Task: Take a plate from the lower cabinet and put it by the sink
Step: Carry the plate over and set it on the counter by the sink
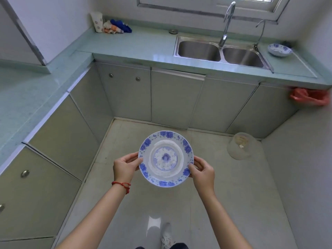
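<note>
A white plate with blue flowers (166, 159) is held level above the floor, in the middle of the view. My left hand (125, 168) grips its left rim and my right hand (203, 172) grips its right rim. The double steel sink (221, 51) is set in the pale green counter (136, 44) at the far wall, well beyond the plate. The lower cabinet doors (177, 97) below the counter are all closed.
A similar blue-and-white dish (279, 49) lies on the counter right of the sink. A cup (97, 21) and cloths (116, 26) sit at the back left. A clear glass jar (241, 146) stands on the floor at right; a red bag (309, 97) hangs under the counter.
</note>
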A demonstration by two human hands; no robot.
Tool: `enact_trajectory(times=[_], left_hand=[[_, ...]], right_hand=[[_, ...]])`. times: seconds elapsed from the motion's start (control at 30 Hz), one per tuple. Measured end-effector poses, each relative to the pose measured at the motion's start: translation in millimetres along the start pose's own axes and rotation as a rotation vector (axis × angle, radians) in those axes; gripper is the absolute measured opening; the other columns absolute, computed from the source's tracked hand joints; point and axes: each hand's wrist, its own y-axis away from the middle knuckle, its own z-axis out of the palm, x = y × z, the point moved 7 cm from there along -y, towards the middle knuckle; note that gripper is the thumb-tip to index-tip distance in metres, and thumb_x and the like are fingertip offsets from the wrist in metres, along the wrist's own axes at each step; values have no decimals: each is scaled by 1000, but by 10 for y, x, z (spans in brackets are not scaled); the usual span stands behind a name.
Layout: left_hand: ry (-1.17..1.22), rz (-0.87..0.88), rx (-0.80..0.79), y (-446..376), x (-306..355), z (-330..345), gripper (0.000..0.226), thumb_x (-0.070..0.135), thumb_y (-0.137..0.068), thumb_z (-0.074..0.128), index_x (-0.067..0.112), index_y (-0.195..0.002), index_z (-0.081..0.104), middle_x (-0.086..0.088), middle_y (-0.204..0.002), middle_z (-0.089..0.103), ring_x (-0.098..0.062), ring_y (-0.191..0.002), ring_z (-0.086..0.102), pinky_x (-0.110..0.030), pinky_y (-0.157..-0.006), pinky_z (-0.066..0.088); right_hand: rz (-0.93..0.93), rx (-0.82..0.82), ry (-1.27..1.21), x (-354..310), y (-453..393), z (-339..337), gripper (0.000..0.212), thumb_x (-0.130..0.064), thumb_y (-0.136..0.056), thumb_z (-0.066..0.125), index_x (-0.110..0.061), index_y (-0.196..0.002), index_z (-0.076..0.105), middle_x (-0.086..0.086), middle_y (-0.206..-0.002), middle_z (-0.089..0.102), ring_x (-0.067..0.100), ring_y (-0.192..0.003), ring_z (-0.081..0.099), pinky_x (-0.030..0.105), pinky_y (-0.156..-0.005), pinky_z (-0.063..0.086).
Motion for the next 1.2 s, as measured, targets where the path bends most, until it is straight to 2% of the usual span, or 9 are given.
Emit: enact_trajectory(times=[0.37,0.53,0.67,0.77,0.83,0.97,1.13,1.2], left_hand=[[15,17,81,-1097,493,633,24,0,-73,69,2,-98,67,-1,-78,70,-18,-71,69,-22,-59,59],[53,11,60,-1777,684,824,21,-3,-72,69,5,-92,69,13,-61,71,-5,-58,68,-16,-53,55],[51,23,48,-2467,891,925,23,-2,-72,69,3,-94,69,2,-75,71,-6,-61,68,-17,-56,56],[43,24,45,-2978,1068,973,24,-1,-73,68,2,-97,68,-4,-81,71,-13,-68,69,-18,-58,57],[33,25,30,-3305,1209,1002,25,-1,-73,69,2,-97,68,-5,-82,71,-15,-70,69,-18,-59,57],[19,22,22,-3912,1468,1067,24,-1,-73,69,4,-96,68,-2,-79,70,-6,-63,68,-17,-57,57],[4,22,37,-4529,1662,1191,25,-1,-72,69,3,-97,68,-2,-80,70,-15,-68,68,-18,-57,57],[-11,20,49,-4770,1711,1264,25,-1,-71,70,3,-96,68,-2,-80,70,-12,-64,68,-18,-56,57]], right_hand=[[-15,-77,16,-487,-1482,260,26,6,-80,57,-10,-98,66,5,-91,71,18,-81,70,30,-59,59],[-20,-63,-2,-646,-2094,542,30,7,-79,55,-18,-91,66,7,-91,72,20,-80,70,31,-59,59],[-33,-49,-5,-816,-2658,891,28,7,-79,56,-16,-92,66,5,-90,71,10,-74,70,27,-56,58],[-19,-39,-6,-959,-3082,1172,27,7,-79,55,-13,-94,66,3,-89,71,5,-71,69,23,-55,57],[-20,-42,-9,-1070,-3358,1350,26,6,-80,56,-12,-96,66,2,-89,71,7,-74,70,23,-55,57],[-26,-28,-10,-1263,-3829,1667,26,4,-80,56,-14,-96,66,-2,-88,72,9,-77,70,25,-58,58],[-20,-16,-17,-1396,-4408,1952,29,5,-79,58,-21,-90,66,2,-90,72,19,-86,69,38,-70,59],[-16,-19,-2,-1433,-4676,2041,28,6,-79,58,-18,-92,66,3,-89,71,19,-85,69,34,-67,60]])
